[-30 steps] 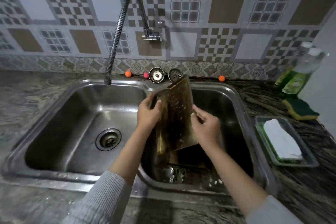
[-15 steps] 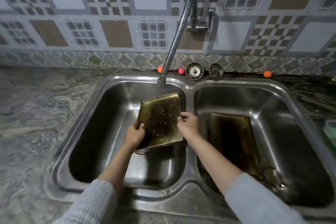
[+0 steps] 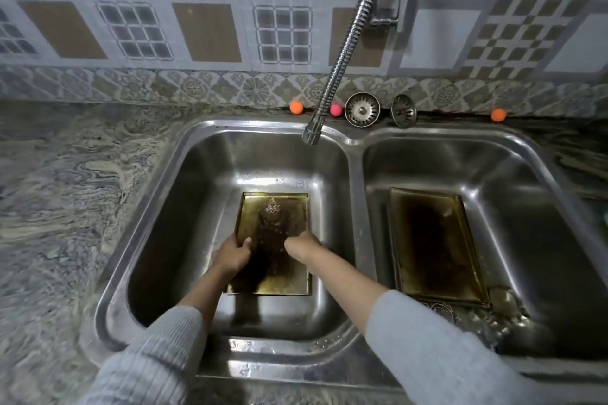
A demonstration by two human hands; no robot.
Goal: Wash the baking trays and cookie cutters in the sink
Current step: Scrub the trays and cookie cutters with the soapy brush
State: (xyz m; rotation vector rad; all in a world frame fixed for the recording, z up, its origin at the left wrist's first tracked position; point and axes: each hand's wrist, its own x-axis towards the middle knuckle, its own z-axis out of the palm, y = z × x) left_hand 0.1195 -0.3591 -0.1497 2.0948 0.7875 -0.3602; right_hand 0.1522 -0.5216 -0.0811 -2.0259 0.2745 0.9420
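Observation:
A gold, stained baking tray (image 3: pixel 279 223) lies flat on the floor of the left basin (image 3: pixel 197 207), under the flexible faucet's nozzle (image 3: pixel 311 135). My left hand (image 3: pixel 230 253) grips its left edge with the thumb on the tray's inner face. My right hand (image 3: pixel 301 245) holds its right edge, fingers curled. A second dark-stained tray (image 3: pixel 434 246) lies flat in the right basin (image 3: pixel 543 207). Metal cookie cutters (image 3: pixel 444 311) show dimly at that tray's near end.
Two sink strainers (image 3: pixel 362 108) lean against the backsplash behind the divider, with small orange and pink balls (image 3: pixel 296 107) beside them. Marbled stone countertop (image 3: pixel 65 191) stretches to the left. The faucet hose (image 3: pixel 348 43) hangs diagonally above the left basin.
The tray moved from the right basin to the left one and was lowered from a tilted hold under the nozzle to lie flat on the basin floor. Both hands stayed on it.

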